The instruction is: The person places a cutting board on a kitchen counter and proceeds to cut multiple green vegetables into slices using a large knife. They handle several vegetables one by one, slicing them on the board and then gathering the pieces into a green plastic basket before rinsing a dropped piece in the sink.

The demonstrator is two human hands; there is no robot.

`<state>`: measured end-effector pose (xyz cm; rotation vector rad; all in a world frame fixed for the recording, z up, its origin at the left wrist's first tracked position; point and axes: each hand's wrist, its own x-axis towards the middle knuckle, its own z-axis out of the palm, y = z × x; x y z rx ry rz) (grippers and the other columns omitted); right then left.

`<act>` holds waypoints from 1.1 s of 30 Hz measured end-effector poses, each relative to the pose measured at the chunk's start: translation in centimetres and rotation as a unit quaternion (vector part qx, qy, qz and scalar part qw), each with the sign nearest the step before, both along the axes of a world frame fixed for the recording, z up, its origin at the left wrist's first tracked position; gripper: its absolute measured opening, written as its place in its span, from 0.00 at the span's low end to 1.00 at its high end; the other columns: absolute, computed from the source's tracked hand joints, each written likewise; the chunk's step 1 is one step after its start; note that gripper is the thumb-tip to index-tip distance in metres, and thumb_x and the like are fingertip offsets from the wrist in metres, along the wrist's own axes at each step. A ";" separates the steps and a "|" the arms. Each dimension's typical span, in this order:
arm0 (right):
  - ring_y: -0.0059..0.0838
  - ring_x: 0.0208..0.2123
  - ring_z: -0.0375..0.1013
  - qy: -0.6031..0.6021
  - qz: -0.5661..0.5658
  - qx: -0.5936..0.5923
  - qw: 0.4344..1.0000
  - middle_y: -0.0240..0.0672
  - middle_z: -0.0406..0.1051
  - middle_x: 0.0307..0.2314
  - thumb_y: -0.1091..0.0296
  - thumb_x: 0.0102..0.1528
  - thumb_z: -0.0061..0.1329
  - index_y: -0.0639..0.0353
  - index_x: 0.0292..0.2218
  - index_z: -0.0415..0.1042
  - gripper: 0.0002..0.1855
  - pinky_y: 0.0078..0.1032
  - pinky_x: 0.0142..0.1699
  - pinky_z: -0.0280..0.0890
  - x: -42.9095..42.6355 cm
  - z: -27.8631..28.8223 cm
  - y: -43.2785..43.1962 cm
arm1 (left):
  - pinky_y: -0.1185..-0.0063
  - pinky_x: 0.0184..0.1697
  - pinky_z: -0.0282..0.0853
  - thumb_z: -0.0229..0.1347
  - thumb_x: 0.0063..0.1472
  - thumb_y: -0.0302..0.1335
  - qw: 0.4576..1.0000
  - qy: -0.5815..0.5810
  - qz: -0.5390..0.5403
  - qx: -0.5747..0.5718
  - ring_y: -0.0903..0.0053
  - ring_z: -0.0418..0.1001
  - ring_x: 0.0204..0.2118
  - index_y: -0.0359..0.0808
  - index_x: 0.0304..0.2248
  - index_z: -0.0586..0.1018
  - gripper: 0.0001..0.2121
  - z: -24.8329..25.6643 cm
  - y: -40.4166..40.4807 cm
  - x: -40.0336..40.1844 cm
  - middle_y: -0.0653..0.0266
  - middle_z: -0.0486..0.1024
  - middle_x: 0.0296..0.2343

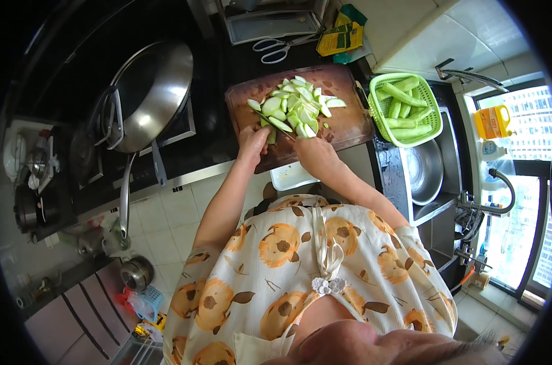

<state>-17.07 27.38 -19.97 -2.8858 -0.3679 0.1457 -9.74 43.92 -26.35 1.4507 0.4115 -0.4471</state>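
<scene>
On a brown cutting board (353,123) lies a heap of sliced pale green gourd (298,102). My left hand (256,139) grips a piece of peeled gourd (271,136) at the board's near left part. My right hand (314,153) is closed around a knife, whose blade (269,121) slants up to the left between the gourd piece and the slices; the handle is hidden in the fist. A white tray (289,178) sits just below the board's near edge, partly covered by my right forearm. Right of the board, a green plastic basket (438,125) holds several peeled gourds (410,132).
A steel wok (166,105) stands on the stove at the left, its handle (125,200) sticking out past the counter edge. White-handled scissors (280,49) and a yellow packet (342,39) lie behind the board. At the right, a metal basin (424,171) sits in the sink near a faucet (504,191).
</scene>
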 end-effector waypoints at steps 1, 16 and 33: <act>0.42 0.23 0.75 -0.006 0.002 -0.002 1.000 0.45 0.71 0.17 0.76 0.49 0.42 0.62 0.24 0.68 0.04 0.34 0.29 0.71 -0.6 0.5 0.2 | 0.80 0.09 0.52 0.57 0.50 0.27 1.000 0.003 0.002 0.003 0.81 0.61 0.09 0.33 0.21 0.70 0.09 -0.2 0.2 -0.1 0.66 0.67 0.13; 0.46 0.26 0.75 0.082 -0.003 0.019 0.996 0.46 0.72 0.20 0.70 0.54 0.42 0.62 0.25 0.72 0.09 0.38 0.33 0.70 -0.7 2.2 -1.4 | 0.81 0.10 0.53 0.55 0.53 0.30 1.000 0.003 -0.005 0.004 0.81 0.61 0.10 0.34 0.21 0.71 0.09 0.1 0.1 -0.7 0.67 0.66 0.12; 0.48 0.26 0.75 0.066 0.014 0.088 0.994 0.48 0.72 0.20 0.71 0.52 0.42 0.64 0.27 0.71 0.08 0.38 0.31 0.71 -2.0 -0.7 -2.1 | 0.81 0.16 0.71 0.54 0.53 0.25 1.000 -0.004 -0.016 0.006 0.78 0.71 0.15 0.33 0.25 0.68 0.07 0.3 1.6 -3.7 0.64 0.69 0.17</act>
